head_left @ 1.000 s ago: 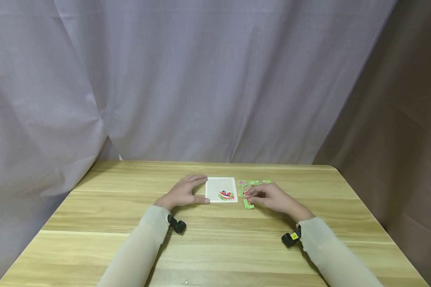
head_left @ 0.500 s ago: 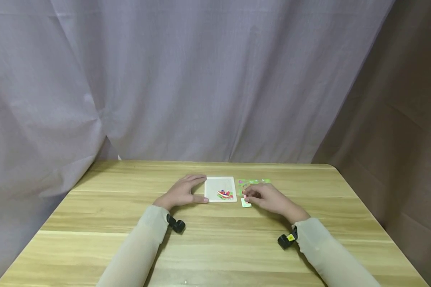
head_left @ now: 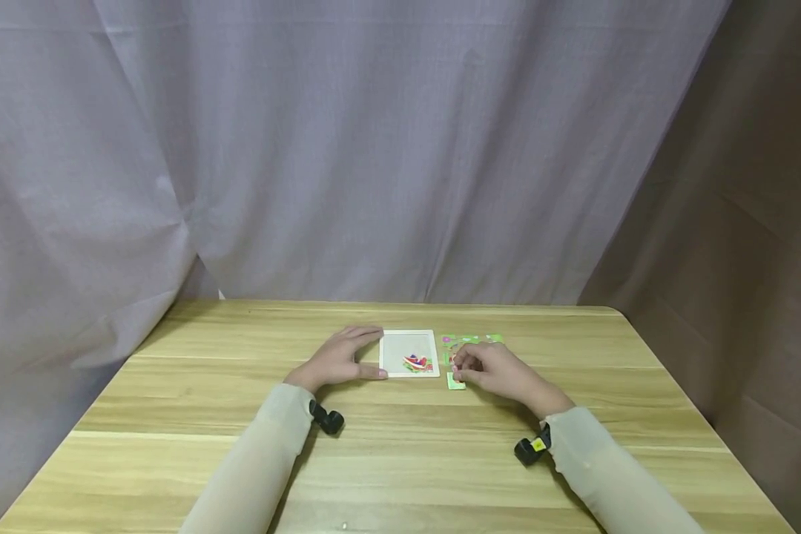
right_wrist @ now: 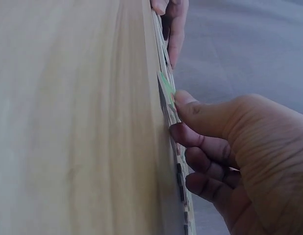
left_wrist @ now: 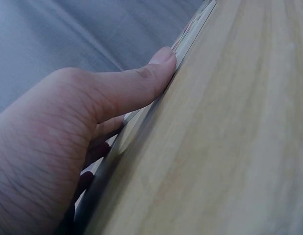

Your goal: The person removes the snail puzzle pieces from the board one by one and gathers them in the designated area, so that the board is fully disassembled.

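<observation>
A square puzzle tray (head_left: 407,331) with a white rim lies flat on the table. Inside its lower right corner sits a colourful printed patch (head_left: 415,364) in red, white, blue and green. My left hand (head_left: 334,359) spans the tray's left side, thumb at the near corner and straight fingers at the far one. Just right of the tray, my right hand (head_left: 497,369) pinches a small green puzzle piece (head_left: 454,383) between thumb and index finger. The right wrist view shows this piece (right_wrist: 166,89) tilted, its edge raised. My other right fingers are loosely curled.
Several green printed puzzle pieces (head_left: 472,338) lie beyond my right hand, partly hidden by it. The wooden table (head_left: 400,460) ends at a grey curtain (head_left: 347,163) behind. A darker curtain (head_left: 741,245) hangs on the right.
My right hand has shifted slightly left with the puzzle piece. Midway the piece looked pale and tilted; now it shows green again. The left hand has stayed at the tray.
</observation>
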Action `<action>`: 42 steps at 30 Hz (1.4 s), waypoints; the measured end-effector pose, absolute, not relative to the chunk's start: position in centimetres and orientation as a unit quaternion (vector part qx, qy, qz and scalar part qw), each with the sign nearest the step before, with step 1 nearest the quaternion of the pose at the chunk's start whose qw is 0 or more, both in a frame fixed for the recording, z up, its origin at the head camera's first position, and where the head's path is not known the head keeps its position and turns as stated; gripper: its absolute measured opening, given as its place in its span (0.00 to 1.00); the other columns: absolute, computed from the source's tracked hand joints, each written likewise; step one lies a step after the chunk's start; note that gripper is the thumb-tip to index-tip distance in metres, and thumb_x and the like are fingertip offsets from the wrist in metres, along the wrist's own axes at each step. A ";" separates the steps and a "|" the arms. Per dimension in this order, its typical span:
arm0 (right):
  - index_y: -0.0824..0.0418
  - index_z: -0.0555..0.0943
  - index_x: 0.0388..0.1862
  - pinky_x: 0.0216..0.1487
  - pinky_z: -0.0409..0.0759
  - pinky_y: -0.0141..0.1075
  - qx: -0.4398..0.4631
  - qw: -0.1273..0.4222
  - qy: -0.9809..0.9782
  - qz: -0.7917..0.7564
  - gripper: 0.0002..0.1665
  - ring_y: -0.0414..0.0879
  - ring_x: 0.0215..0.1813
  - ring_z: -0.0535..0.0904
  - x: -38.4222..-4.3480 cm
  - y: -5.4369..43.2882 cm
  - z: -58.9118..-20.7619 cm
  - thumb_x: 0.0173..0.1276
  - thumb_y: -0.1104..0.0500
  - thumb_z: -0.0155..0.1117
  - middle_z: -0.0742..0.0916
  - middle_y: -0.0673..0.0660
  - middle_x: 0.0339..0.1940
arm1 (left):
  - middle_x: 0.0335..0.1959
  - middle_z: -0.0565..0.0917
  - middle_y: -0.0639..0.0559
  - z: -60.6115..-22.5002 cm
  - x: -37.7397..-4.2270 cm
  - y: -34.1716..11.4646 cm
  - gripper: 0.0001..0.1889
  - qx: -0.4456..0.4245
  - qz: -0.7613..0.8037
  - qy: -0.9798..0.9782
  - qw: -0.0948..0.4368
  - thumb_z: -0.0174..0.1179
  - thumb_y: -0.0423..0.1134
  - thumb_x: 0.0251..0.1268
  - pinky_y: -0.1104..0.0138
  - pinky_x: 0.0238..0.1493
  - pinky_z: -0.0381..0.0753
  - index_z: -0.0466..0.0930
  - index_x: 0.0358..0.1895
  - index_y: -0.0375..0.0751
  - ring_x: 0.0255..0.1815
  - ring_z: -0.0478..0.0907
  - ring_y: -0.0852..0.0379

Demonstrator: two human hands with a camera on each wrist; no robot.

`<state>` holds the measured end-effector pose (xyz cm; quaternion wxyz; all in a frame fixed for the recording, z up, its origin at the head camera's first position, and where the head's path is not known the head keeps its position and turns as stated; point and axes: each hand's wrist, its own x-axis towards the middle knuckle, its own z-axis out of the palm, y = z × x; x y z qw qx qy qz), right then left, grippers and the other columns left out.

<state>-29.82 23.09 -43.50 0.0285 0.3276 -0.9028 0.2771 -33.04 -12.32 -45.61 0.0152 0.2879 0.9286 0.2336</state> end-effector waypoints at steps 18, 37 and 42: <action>0.51 0.91 0.39 0.41 0.82 0.33 0.346 0.055 -0.909 0.225 0.03 0.35 0.40 0.82 -29.6 22.8 -43.6 0.71 0.53 0.75 0.92 0.44 0.40 | 0.83 0.67 0.48 -45.6 -32.9 -12.3 0.51 0.294 0.234 0.927 0.005 0.68 0.68 0.61 0.40 0.86 0.53 0.65 0.82 0.45 0.84 0.61 0.42; 0.51 0.90 0.40 0.41 0.83 0.33 0.350 0.063 -0.902 0.245 0.03 0.34 0.39 0.82 -29.8 23.0 -43.7 0.72 0.55 0.74 0.92 0.43 0.38 | 0.84 0.66 0.49 -45.6 -33.1 -12.3 0.51 0.290 0.231 0.929 0.012 0.67 0.70 0.61 0.42 0.86 0.51 0.64 0.83 0.47 0.85 0.59 0.44; 0.53 0.90 0.41 0.42 0.84 0.33 0.352 0.062 -0.900 0.250 0.03 0.33 0.39 0.82 -29.8 22.7 -43.3 0.72 0.56 0.74 0.91 0.43 0.36 | 0.84 0.65 0.49 -45.6 -33.0 -12.3 0.51 0.292 0.231 0.928 0.011 0.67 0.70 0.61 0.42 0.86 0.51 0.64 0.83 0.47 0.85 0.59 0.44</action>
